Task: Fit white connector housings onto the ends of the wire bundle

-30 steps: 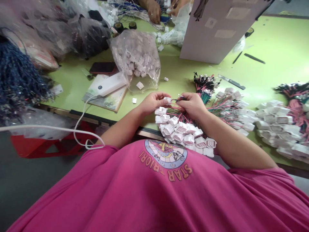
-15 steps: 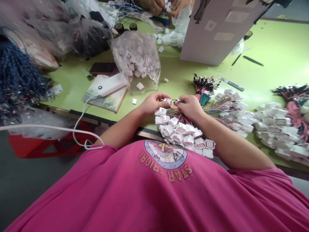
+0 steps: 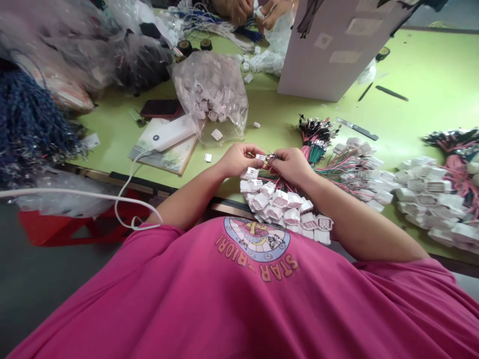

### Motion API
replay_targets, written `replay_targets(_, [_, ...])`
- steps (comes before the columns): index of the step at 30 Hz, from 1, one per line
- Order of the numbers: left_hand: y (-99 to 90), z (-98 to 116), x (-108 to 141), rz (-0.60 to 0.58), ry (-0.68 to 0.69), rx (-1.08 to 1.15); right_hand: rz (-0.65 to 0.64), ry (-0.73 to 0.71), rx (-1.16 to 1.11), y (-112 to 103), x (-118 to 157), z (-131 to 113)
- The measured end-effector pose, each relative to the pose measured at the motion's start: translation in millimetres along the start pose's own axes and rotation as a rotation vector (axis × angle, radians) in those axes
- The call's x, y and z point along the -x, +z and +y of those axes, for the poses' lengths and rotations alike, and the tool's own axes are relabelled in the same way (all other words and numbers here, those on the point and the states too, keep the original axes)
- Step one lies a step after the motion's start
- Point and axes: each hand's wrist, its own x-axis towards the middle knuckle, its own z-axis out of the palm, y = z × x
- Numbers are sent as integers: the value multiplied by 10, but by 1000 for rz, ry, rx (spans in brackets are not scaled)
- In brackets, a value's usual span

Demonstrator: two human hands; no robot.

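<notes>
My left hand (image 3: pixel 243 159) pinches a small white connector housing (image 3: pixel 261 157) between thumb and fingers. Close against it, my right hand (image 3: pixel 291 163) is closed on thin wires with metal terminals (image 3: pixel 272 155) at their tips. The fingertips of both hands nearly meet, and I cannot tell whether a terminal sits inside the housing. Below the hands, a pile of white connectors (image 3: pixel 280 198) on wires hangs over the table's front edge. Behind my right hand lies a wire bundle (image 3: pixel 317 132) with black, pink and green strands.
More wired connectors (image 3: pixel 364 174) lie right of my right forearm, another bundle (image 3: pixel 437 194) farther right. A plastic bag of housings (image 3: pixel 213 89), a white power bank (image 3: pixel 174 132) on a notebook and a utility knife (image 3: pixel 357 128) lie around. A co-worker's hands (image 3: pixel 254 12) are at the back.
The terminals in my right hand have shifted slightly toward the housing. My left hand keeps its pinch almost in place. The co-worker's hands at the back have moved a little.
</notes>
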Motion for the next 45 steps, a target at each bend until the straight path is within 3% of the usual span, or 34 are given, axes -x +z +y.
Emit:
replay_targets(8, [51,30,-15,-34,6,-48,-11,-42,152,48,-28,20])
replay_targets(13, [9,275,92,-36,137,-453,-72,21,-127,-35,-13,53])
replay_targets(17, [160,551,293,-37,294,-775,-30,104,-374,-166,-69,80])
replay_targets(19, [299,609,416,-108,343,-842,-49,79,-272,-185,-132,64])
replay_targets(23, [548,524,676,-238,450,-987,-223,-101,277,-52,-280,-41])
replay_targets(27, [578,420,876,-311,538,-1070,-358,-181,727,147,-356,-108])
replay_targets(29, [467,442,923,-353,570,-1068,-342,-171,745,188,-351,-89])
replay_targets(31, [248,490,902,-268,572,-1062,-290,-153,694,185,-331,-53])
replay_targets(32, [99,506,854,-167,551,-1060,-259,-143,668,175,-319,-35])
replay_targets(35, [-440,451,546,329,357,-1091,-195,-115,617,142,-294,-7])
replay_targets(36, [-615,392,404,389,256,-1107,-187,-110,602,135,-290,-7])
replay_targets(38, [-891,232,117,431,116,-1185,-184,-107,563,127,-283,-16])
replay_targets(40, [-1037,70,-114,404,-5,-1271,-173,-97,519,121,-276,-22])
replay_targets(45, [-1070,-82,-301,433,-58,-1257,-144,-95,376,85,-259,1])
